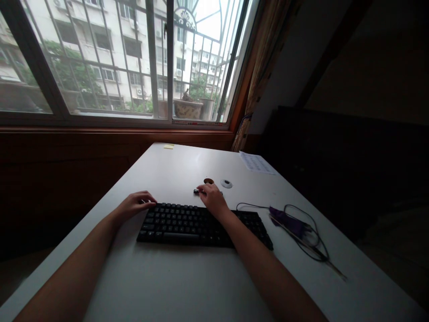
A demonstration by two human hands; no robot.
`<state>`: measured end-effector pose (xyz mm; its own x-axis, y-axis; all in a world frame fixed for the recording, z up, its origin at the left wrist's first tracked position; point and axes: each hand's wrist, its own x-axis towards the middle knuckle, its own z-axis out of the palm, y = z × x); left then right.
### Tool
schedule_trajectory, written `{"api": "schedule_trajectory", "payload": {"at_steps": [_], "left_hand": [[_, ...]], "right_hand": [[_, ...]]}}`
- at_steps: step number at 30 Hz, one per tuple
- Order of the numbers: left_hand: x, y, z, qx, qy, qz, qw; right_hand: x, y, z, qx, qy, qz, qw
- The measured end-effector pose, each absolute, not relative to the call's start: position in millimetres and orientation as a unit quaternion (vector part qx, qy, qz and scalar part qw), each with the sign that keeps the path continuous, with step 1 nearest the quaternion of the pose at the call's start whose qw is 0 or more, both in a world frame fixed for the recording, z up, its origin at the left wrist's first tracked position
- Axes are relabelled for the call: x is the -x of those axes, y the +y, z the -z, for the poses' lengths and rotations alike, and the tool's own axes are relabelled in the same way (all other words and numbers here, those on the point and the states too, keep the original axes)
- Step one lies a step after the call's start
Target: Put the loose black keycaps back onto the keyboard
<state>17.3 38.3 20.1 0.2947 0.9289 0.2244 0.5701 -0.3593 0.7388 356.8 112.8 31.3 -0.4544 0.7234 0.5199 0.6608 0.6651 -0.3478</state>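
A black keyboard [181,222] lies on the white desk in front of me. At its far left corner is my left hand [136,205], with thumb and forefinger drawn together against the keyboard's edge. My right hand [213,198] reaches across the keyboard to just behind its far edge. Its fingers are bent and pinched together over a small dark piece [195,192] on the desk, possibly a keycap. What lies between those fingertips is too small and too hidden to name. My right forearm covers part of the keyboard's right side.
Right of the keyboard lie a purple cloth-like bundle [288,220], a looped black cable [323,250] and a thin rod [335,270]. Behind my right hand are a brown-rimmed round hole [208,180] and a white ring [226,184]. Printed paper [257,163] and a yellow note [169,146] lie farther back.
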Motion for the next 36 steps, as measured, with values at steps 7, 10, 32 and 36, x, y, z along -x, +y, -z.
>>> {"api": "schedule_trajectory", "payload": {"at_steps": [7,10,32,36], "left_hand": [[-16.6,39.8,-18.7,-0.756,0.495,-0.329,0.272],[-15.5,40.7,-17.3,-0.753,0.5,-0.33,0.272],[-19.5,38.5,-24.3,-0.749,0.505,-0.318,0.287],[-19.8,38.5,-24.8,-0.751,0.505,-0.314,0.286]], "right_hand": [[-344.9,139.1,-22.1,0.441,-0.866,-0.03,0.235],[-343.2,139.2,-21.6,0.464,-0.864,-0.02,0.195],[-372.9,83.3,-31.0,0.348,-0.836,-0.241,0.35],[-382.6,75.5,-22.7,0.374,-0.816,-0.261,0.356]]}}
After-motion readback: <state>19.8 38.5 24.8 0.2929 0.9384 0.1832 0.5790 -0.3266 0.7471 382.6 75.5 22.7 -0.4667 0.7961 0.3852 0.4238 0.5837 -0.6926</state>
